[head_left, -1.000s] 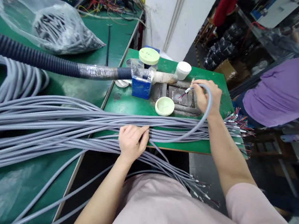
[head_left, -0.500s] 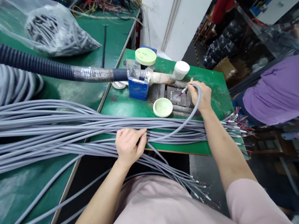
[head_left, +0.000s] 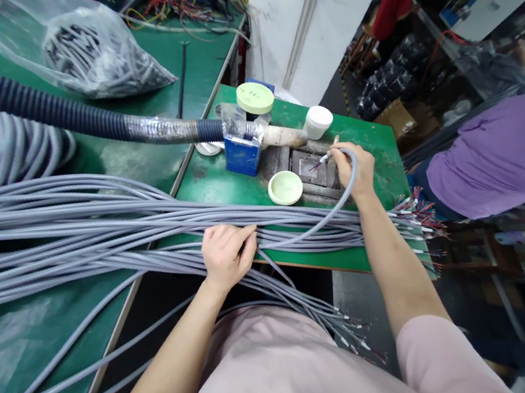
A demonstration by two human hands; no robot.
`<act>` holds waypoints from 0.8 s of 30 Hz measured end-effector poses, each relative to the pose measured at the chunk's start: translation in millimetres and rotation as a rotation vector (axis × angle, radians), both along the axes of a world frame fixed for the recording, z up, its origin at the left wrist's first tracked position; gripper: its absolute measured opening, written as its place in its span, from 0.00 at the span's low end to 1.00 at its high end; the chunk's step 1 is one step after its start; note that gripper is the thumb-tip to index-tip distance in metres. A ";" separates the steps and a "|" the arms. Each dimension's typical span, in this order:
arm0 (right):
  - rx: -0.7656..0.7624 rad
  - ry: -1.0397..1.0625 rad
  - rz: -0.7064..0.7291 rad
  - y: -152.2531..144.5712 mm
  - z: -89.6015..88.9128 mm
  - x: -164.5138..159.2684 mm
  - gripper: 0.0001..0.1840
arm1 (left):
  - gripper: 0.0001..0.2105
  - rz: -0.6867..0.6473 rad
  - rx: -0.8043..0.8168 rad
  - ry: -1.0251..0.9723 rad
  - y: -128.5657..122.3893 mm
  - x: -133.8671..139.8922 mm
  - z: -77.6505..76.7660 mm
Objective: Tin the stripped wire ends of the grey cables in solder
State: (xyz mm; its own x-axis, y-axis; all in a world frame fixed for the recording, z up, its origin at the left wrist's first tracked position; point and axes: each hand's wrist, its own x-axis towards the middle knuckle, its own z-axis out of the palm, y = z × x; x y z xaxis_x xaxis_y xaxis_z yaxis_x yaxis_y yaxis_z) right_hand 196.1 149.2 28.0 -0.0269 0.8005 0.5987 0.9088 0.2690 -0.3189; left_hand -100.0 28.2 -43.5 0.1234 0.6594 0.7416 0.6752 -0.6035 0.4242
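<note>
Cluttered workshop around us, with a green-topped worktop [head_left: 205, 187] before the person. From where I stand, the right hand [head_left: 356, 168] pinches one smooth grey cable [head_left: 337, 205] near its end, thin wires reaching over a square silvery metal tray [head_left: 320, 177]. The left hand [head_left: 226, 253] lies, fingers curled, on a long bundle of grey cables [head_left: 155, 216]; whether it grips, I can't tell. Near the tray sits a round pale-green tub [head_left: 285, 188]; beyond, a ribbed black hose [head_left: 79, 121] crosses to a blue box [head_left: 241, 157].
</note>
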 end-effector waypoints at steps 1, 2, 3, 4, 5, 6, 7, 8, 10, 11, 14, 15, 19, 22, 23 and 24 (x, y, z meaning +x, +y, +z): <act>0.028 0.029 0.017 -11.4 7.5 -3.8 0.14 | 0.06 0.003 -0.008 -0.002 0.3 -0.7 -0.3; 0.058 0.063 0.038 -25.1 15.6 -8.7 0.14 | 0.06 0.006 -0.020 -0.006 0.5 -1.3 -0.5; 0.072 0.092 0.054 -40.7 23.5 -14.6 0.13 | 0.05 0.006 -0.034 -0.016 0.4 -1.5 -0.3; 0.073 0.114 0.074 -57.7 30.6 -21.0 0.13 | 0.05 0.001 -0.054 -0.040 -0.2 -0.9 0.3; 0.074 0.128 0.109 -75.2 36.1 -27.6 0.13 | 0.05 -0.007 -0.078 -0.089 -1.5 0.9 1.7; 0.083 0.138 0.167 -92.6 39.4 -33.9 0.12 | 0.05 -0.025 -0.111 -0.168 -3.7 4.3 3.9; 0.104 0.137 0.246 -109.4 40.4 -39.4 0.12 | 0.05 -0.058 -0.160 -0.271 -6.8 9.6 7.0; 0.126 0.125 0.329 -125.2 38.8 -43.9 0.13 | 0.06 -0.103 -0.222 -0.396 -10.8 16.8 10.9; 0.179 0.086 0.437 -153.1 29.6 -49.2 0.20 | 0.09 -0.293 -0.443 -0.623 -20.2 35.5 20.2; 0.191 0.061 0.469 -165.2 22.9 -50.2 0.23 | 0.11 -0.414 -0.577 -0.699 -25.1 46.1 25.3; 0.187 0.005 0.481 -195.9 1.7 -47.4 0.24 | 0.19 -0.787 -0.916 -0.883 -37.6 74.0 39.0; 0.181 -0.009 0.472 -204.6 -4.2 -45.2 0.23 | 0.20 -0.844 -0.983 -0.915 -40.7 80.3 42.5; 0.173 -0.075 0.448 -230.4 -18.4 -34.3 0.19 | 0.20 -0.896 -1.026 -0.893 -49.2 90.1 50.2; 0.177 -0.074 0.465 -240.3 -23.2 -27.9 0.16 | 0.18 -0.914 -0.983 -0.819 -53.7 90.4 51.0; 0.179 -0.064 0.474 -242.1 -24.6 -26.2 0.15 | 0.17 -0.917 -0.979 -0.808 -55.1 91.0 51.0; 0.183 -0.054 0.484 -243.4 -26.1 -24.6 0.15 | 0.17 -0.918 -0.980 -0.806 -56.6 92.0 51.0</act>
State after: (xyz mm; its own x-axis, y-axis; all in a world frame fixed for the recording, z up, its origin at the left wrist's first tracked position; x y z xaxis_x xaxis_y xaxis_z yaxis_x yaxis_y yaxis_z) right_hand 171.4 -94.2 2.0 -0.4027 0.5709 0.7154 0.6805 0.7095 -0.1831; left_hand -8.0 -28.4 7.5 0.5356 0.8309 0.1508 -0.3439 0.0515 0.9376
